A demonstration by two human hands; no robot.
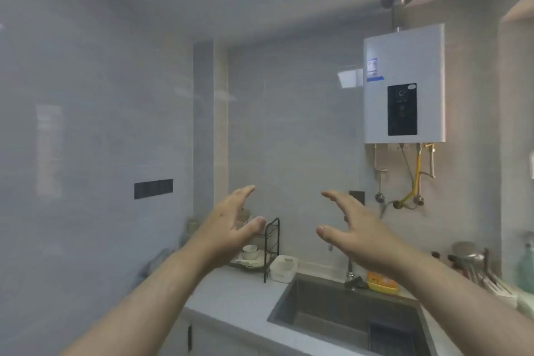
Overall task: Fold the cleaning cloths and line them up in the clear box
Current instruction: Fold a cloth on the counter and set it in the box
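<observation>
Both of my hands are raised in front of me, palms facing each other, fingers straight and spread, holding nothing. My left hand (pixel 231 225) hovers in front of the black dish rack. My right hand (pixel 358 228) hovers above the sink's tap. No cleaning cloth and no clear box are in view.
A grey steel sink (pixel 326 298) is set in the pale countertop (pixel 231 295) below. A black dish rack (pixel 270 248) with bowls and a white container (pixel 283 267) stand at the back. A yellow sponge dish (pixel 381 283), utensils (pixel 474 263), and a wall water heater (pixel 404 84) are on the right.
</observation>
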